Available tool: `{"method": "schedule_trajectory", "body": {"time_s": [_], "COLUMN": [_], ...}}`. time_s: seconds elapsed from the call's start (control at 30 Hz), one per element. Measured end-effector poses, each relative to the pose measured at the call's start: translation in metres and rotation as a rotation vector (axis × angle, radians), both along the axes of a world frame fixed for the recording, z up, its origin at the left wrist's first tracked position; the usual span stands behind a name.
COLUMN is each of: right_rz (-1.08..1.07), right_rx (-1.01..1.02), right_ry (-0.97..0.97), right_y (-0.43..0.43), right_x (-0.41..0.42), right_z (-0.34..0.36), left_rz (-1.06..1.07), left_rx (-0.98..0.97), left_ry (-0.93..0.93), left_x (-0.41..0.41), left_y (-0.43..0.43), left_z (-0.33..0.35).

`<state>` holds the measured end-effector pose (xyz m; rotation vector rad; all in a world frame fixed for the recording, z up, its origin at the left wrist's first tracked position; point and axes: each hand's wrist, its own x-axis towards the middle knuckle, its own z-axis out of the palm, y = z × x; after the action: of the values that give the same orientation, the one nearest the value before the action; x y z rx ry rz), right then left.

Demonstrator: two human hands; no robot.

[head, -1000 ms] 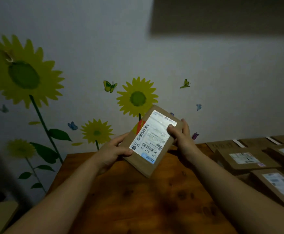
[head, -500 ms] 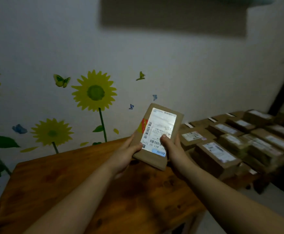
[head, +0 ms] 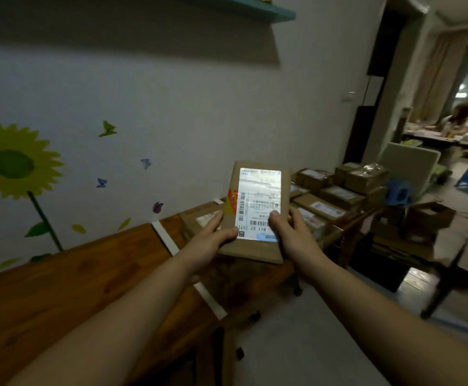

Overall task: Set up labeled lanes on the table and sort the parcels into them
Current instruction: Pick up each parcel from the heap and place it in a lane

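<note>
Head view: your left hand [head: 207, 243] and right hand [head: 291, 235] hold one parcel [head: 257, 196] up off the bench [head: 60, 296].
Both hands grip its lower end, one at each side, with thumbs curled onto the white label and fingers behind. The parcel stands nearly upright, label facing you. Past it, a white tape strip [head: 166, 238] crosses the wood, and farther right more boxed parcels [head: 335, 196] lie stacked together.
</note>
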<state>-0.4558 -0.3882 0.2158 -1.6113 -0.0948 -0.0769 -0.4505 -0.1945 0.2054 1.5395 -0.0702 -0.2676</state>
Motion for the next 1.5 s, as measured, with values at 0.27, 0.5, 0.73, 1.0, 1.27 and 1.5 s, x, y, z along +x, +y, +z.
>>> {"method": "schedule_trajectory", "body": {"time_s": [0.27, 0.5, 0.73, 1.0, 1.27, 1.5], "right_rz": [0.045, -0.115, -0.305, -0.226, -0.048, 0.162], "right_rx": [-0.034, -0.012, -0.132, -0.511, -0.764, -0.783], "right_ry": [-0.009, 0.078, 0.082, -0.007, -0.023, -0.025], "right_y": [-0.124, -0.207, -0.287, -0.375, -0.462, -0.509], "right_x": [0.004, 0.043, 0.125, 0.201, 0.309, 0.405], "right_z": [-0.004, -0.035, -0.049, -0.049, -0.076, -0.078], "left_rz": [-0.055, -0.172, -0.236, -0.288, -0.202, 0.054], "left_rx": [0.016, 0.146, 0.107, 0.106, 0.172, 0.182], "left_ry": [-0.046, 0.036, 0.058, 0.090, 0.126, 0.147], "left_x": [0.027, 0.088, 0.174, 0.274, 0.353, 0.410], "left_y": [-0.130, -0.213, -0.309, -0.395, -0.466, -0.505], "left_z": [0.007, -0.013, -0.036, -0.040, -0.052, -0.061]}}
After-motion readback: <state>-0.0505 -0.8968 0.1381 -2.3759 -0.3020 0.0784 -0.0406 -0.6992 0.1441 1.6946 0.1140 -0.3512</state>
